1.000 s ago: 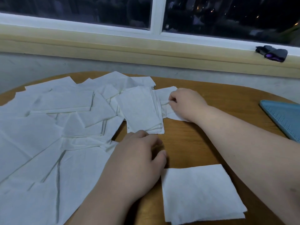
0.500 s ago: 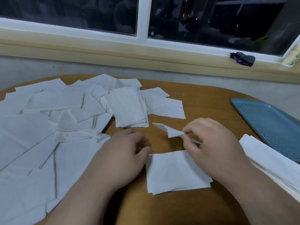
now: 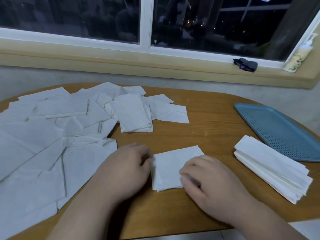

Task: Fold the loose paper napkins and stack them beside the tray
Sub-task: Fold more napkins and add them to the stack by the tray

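Both hands are set at one white napkin (image 3: pixel 170 168), which is laid flat on the wooden table (image 3: pixel 213 122) near its front edge. The left hand (image 3: pixel 128 168) is placed at the napkin's left edge with its fingers curled and the fingertips touching the paper; whether the edge is pinched cannot be told. The right hand (image 3: pixel 213 186) is laid over the napkin's lower right corner. Its fingers are bent down onto the paper and blurred, so a grip cannot be told from a mere press. Doubled edges are seen at the napkin's lower left corner.

To the right, a stack of folded napkins (image 3: pixel 271 172) is found just beside a blue perforated tray (image 3: pixel 277 129), along the tray's near rim. The left half of the table is covered by loose napkins (image 3: pixel 43 144), spread out and overlapped. A smaller pile (image 3: pixel 133 116) is seen behind the hands, well apart from the tray. On the window sill (image 3: pixel 155 66) behind the table a small dark object (image 3: pixel 245 64) is seen, and scattered lights are shown in the dark window (image 3: pixel 199 23) above it.
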Motion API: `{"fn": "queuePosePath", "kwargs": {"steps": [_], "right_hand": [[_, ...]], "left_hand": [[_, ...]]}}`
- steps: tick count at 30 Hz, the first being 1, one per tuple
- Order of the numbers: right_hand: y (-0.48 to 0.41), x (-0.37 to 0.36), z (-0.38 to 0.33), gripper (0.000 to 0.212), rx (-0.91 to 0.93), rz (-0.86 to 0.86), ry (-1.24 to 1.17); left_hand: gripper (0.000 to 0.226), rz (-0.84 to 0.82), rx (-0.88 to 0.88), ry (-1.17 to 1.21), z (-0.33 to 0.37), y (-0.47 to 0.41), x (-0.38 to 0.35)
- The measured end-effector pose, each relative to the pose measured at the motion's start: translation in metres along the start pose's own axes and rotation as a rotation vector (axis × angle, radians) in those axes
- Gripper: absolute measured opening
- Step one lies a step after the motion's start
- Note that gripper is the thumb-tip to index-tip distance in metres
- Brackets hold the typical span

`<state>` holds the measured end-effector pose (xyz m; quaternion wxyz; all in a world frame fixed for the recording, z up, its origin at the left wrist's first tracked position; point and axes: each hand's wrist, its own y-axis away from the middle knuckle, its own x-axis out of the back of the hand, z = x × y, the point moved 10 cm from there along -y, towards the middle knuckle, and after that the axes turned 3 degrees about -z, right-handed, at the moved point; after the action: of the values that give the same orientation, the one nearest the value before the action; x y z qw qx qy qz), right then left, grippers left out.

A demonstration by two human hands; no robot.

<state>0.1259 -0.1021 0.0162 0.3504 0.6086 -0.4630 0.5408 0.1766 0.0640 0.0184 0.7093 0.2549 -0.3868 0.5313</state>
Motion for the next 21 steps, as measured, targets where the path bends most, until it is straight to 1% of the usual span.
{"fn": "queuePosePath", "kwargs": {"steps": [2, 4, 7, 9, 13, 15, 16, 18, 19, 21], "right_hand": [[-0.012, 0.016, 0.010, 0.039, -0.031, 0.074, -0.087], [-0.033, 0.030, 0.023, 0.025, -0.082, 0.137, -0.125], [-0.080, 0.033, 0.048, 0.016, -0.202, 0.099, -0.107], [-0.114, 0.028, 0.064, 0.018, -0.259, 0.067, -0.081], [-0.163, 0.003, 0.087, 0.039, -0.305, -0.072, 0.020], [-0.171, -0.005, 0.090, 0.036, -0.305, -0.127, 0.071], [-0.170, -0.005, 0.091, 0.031, -0.301, -0.121, 0.093], [-0.165, -0.003, 0.097, 0.018, -0.311, -0.070, 0.124], [-0.160, -0.001, 0.100, 0.016, -0.321, -0.042, 0.136], [-0.149, 0.001, 0.105, 0.019, -0.339, 0.006, 0.161]], "left_hand": [[0.013, 0.008, 0.000, 0.016, -0.002, -0.002, 0.001], [0.012, 0.009, 0.004, 0.034, -0.003, -0.006, 0.001], [0.012, 0.009, 0.018, 0.061, -0.003, -0.012, 0.000], [0.012, 0.015, 0.012, 0.078, -0.002, -0.016, 0.000], [0.012, 0.027, 0.005, 0.092, -0.001, -0.025, 0.000], [0.012, 0.035, 0.005, 0.093, -0.003, -0.028, 0.000], [0.012, 0.038, 0.006, 0.096, -0.003, -0.030, 0.001], [0.013, 0.042, 0.004, 0.095, -0.004, -0.031, 0.002], [0.013, 0.041, 0.002, 0.093, -0.004, -0.032, 0.001], [0.013, 0.041, -0.005, 0.092, -0.003, -0.032, 0.001]]}}
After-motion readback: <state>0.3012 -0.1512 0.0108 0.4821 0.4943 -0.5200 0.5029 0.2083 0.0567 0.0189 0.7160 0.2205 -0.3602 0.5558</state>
